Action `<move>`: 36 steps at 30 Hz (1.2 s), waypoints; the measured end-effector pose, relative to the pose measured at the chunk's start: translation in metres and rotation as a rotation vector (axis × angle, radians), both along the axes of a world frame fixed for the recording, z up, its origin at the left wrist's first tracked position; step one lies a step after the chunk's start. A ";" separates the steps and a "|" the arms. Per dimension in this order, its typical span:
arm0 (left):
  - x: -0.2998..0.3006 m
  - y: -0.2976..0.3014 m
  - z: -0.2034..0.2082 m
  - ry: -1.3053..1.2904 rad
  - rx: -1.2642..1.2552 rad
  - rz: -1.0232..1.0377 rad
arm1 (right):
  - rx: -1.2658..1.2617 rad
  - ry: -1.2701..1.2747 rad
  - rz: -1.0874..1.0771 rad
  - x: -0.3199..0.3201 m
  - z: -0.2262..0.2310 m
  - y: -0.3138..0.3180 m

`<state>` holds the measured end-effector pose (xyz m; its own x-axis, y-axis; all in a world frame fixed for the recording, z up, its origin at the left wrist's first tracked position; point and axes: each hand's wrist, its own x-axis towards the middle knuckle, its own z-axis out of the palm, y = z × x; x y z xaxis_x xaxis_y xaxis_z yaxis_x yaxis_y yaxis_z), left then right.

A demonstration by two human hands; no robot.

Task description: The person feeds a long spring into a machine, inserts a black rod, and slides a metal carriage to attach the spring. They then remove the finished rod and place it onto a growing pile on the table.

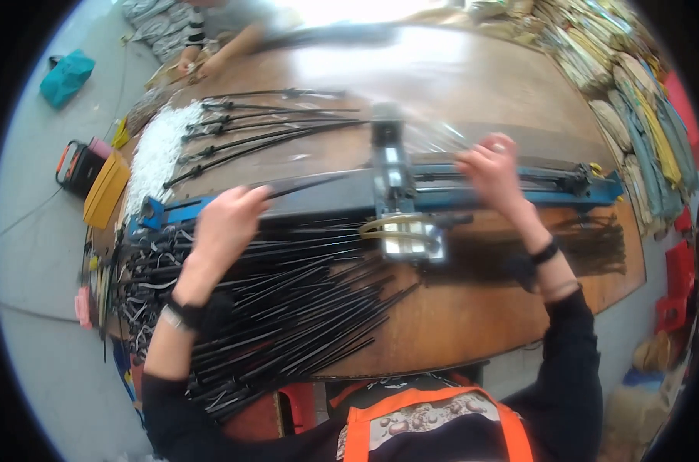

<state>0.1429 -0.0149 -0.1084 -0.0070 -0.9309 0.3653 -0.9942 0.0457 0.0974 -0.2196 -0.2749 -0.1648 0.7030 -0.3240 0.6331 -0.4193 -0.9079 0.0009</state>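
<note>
While L hand [230, 222] grips slim, straight black rod [307, 185] jutting rightward, R hand [489, 168] curls nr streaky, clear plastic film [442, 137], can't tell if held.

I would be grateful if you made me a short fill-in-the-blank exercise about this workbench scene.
1. The left hand holds a thin rod whose colour is ____.
2. Seen in the picture, the right hand is on the ____ side of the upright metal device.
3. The pile of small pieces near the table's left edge is coloured ____.
4. The straps on the person's front are coloured ____.

Missing words: black; right; white; orange.
</note>
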 end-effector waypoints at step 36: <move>-0.056 -0.114 -0.055 0.063 -0.036 -0.137 | 0.237 -0.086 -0.008 -0.050 -0.012 0.083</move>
